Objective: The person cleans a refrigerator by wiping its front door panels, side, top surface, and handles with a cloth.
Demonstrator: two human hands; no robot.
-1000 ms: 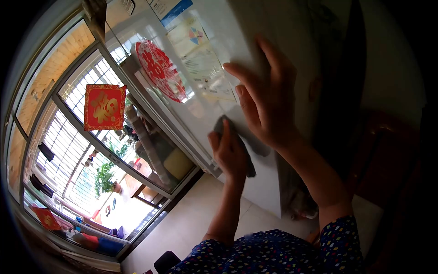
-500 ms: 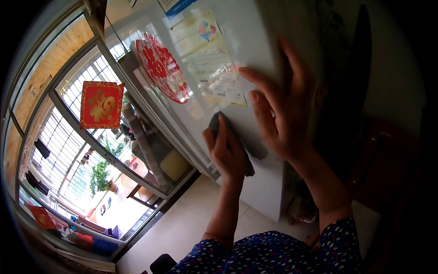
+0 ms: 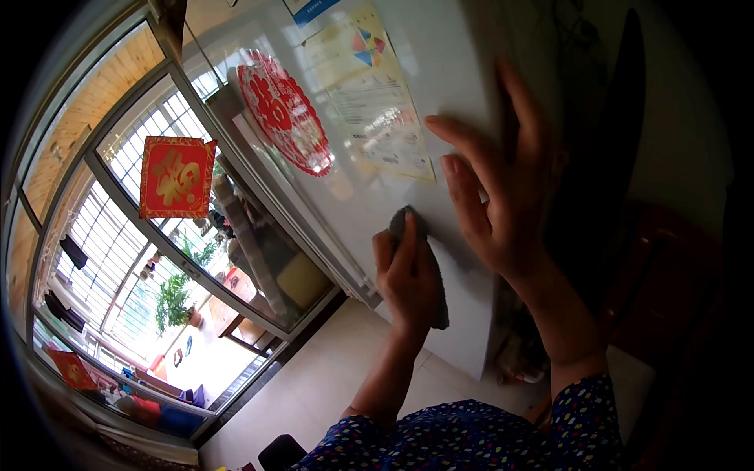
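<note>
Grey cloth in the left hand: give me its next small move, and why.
Probably a short downward wipe: the left hand holds the grey cloth at the white door, below the yellowish sheet, where no paper shows.

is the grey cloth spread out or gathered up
Gathered up: the grey cloth shows as a narrow strip along the left hand; whether neatly folded, cannot tell.

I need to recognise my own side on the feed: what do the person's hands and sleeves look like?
The left hand and right hand are bare, with no gloves visible. The left sleeve and right sleeve match: dark blue with small multicoloured spots, ending well short of the wrist.
</note>
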